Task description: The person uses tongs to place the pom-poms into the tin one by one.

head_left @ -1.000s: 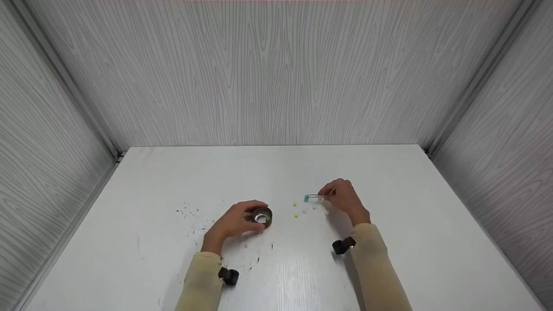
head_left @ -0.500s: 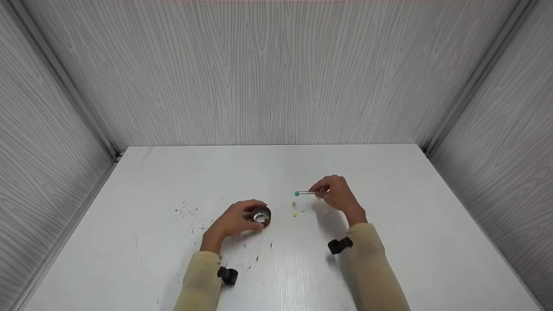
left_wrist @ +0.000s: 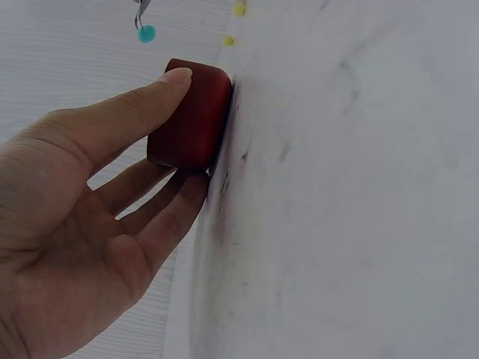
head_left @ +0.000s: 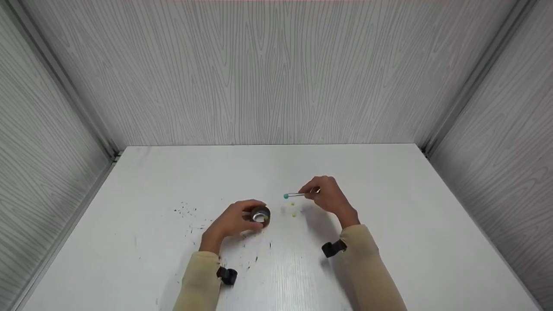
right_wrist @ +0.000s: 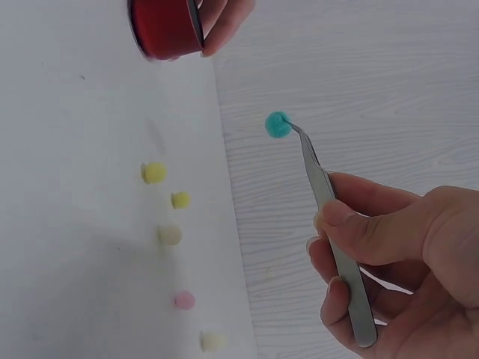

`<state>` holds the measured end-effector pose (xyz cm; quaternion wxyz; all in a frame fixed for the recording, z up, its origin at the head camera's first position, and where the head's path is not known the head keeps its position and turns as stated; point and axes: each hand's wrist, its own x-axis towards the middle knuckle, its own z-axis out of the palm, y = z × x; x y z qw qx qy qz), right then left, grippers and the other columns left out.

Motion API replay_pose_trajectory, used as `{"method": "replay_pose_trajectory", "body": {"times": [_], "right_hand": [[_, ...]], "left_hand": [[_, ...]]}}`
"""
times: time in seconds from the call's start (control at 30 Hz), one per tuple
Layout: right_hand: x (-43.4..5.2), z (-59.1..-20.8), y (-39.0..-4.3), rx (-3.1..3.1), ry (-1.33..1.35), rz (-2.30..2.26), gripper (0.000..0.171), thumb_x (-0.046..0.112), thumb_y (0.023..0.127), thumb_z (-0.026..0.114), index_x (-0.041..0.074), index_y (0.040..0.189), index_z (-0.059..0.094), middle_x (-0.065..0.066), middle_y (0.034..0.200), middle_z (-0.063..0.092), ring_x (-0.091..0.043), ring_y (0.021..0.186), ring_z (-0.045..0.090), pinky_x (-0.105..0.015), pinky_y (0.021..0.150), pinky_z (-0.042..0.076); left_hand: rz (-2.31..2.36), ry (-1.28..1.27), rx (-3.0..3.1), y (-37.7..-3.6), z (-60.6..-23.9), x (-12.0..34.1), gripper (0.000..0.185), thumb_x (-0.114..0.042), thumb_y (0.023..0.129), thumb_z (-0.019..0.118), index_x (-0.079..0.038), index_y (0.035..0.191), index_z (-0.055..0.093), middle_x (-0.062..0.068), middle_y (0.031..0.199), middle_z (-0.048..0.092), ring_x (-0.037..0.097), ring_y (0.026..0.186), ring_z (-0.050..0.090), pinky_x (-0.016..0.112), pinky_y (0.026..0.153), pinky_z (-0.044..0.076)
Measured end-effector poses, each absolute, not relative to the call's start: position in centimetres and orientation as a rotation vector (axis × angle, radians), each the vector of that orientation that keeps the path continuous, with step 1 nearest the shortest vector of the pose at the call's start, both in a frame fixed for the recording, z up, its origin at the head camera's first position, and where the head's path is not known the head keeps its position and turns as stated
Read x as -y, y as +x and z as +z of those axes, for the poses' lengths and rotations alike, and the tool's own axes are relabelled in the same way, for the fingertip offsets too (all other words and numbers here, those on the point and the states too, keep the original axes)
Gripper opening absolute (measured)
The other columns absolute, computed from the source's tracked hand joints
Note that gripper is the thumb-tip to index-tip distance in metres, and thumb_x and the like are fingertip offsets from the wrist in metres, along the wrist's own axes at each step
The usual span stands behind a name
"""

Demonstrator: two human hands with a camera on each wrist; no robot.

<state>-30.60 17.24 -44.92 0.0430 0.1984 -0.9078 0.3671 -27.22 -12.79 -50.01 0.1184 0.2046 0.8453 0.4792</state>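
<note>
— What do your hands hold?

— My right hand (head_left: 327, 195) pinches metal tweezers (right_wrist: 329, 202) between thumb and fingers, and the tips hold a small teal pompom (right_wrist: 278, 125) in the air. My left hand (head_left: 233, 221) grips a small red cup (left_wrist: 191, 116) by its side wall, thumb on one side, fingers on the other; it stands on the white table (head_left: 389, 224).

— Where is the pompom from the cup?

— Between my two hands, just to the right of the cup and above the table.

— How does it handle?

— I judge it very light and soft. It can slip from the tips, so I take it at its middle, gently.

— What is in the cup?

— From the head view the inside looks shiny; I cannot tell if something lies inside. More little pompoms (right_wrist: 169, 234), yellow, pale and pink, lie on the table under my right hand.
</note>
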Motion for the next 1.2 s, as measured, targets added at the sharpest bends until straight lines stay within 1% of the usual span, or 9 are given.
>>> {"method": "replay_pose_trajectory", "body": {"times": [0.17,0.4,0.6,0.87,1.0,1.2], "right_hand": [[-16.6,-44.8,-30.4,2.775,0.61,1.122,0.024,-0.009,0.088,0.073,0.011,0.097,0.084,-0.008,0.093,0.077,-0.02,0.084,0.067,-0.033,0.075,0.056],[-16.1,-44.5,-30.1,2.753,0.658,1.125,0.024,-0.008,0.088,0.073,0.011,0.096,0.084,-0.009,0.092,0.077,-0.021,0.083,0.068,-0.033,0.073,0.056],[-15.3,-44.7,-30.1,2.748,0.707,1.14,0.022,-0.008,0.088,0.073,0.009,0.096,0.084,-0.008,0.091,0.077,-0.019,0.081,0.066,-0.03,0.072,0.054],[-14.5,-44.8,-29.4,2.753,0.741,1.111,0.024,-0.009,0.09,0.07,0.009,0.097,0.084,-0.007,0.094,0.078,-0.018,0.086,0.068,-0.033,0.076,0.057],[-14.2,-45.0,-29.3,2.754,0.726,1.127,0.024,-0.009,0.09,0.07,0.009,0.096,0.084,-0.007,0.094,0.078,-0.019,0.086,0.068,-0.033,0.076,0.058],[-13.9,-45.5,-29.2,2.75,0.742,1.095,0.023,-0.009,0.09,0.071,0.008,0.096,0.084,-0.009,0.092,0.077,-0.019,0.084,0.068,-0.034,0.074,0.058]], "left_hand": [[1.398,0.609,-2.475,-27.3,-49.9,12.8,0.058,-0.011,0.088,0.082,-0.011,0.142,0.061,0.015,0.143,0.062,0.041,0.134,0.058,0.056,0.111,0.049],[1.397,0.604,-2.474,-27.5,-49.7,12.7,0.058,-0.012,0.089,0.082,-0.011,0.142,0.06,0.015,0.142,0.062,0.04,0.134,0.058,0.056,0.111,0.048],[1.382,0.522,-2.506,-27.2,-49.7,12.7,0.059,-0.013,0.086,0.083,-0.015,0.141,0.062,0.013,0.143,0.062,0.04,0.135,0.058,0.057,0.113,0.047],[1.389,0.523,-2.5,-26.9,-50.0,12.9,0.059,-0.014,0.087,0.083,-0.014,0.142,0.061,0.014,0.144,0.062,0.04,0.136,0.057,0.058,0.113,0.046],[1.394,0.533,-2.497,-26.9,-50.0,12.8,0.059,-0.014,0.087,0.083,-0.014,0.142,0.061,0.013,0.143,0.062,0.039,0.136,0.057,0.058,0.114,0.046],[1.378,0.507,-2.503,-27.0,-49.9,12.5,0.059,-0.013,0.086,0.084,-0.018,0.141,0.062,0.01,0.143,0.063,0.038,0.137,0.056,0.057,0.115,0.045]]}}
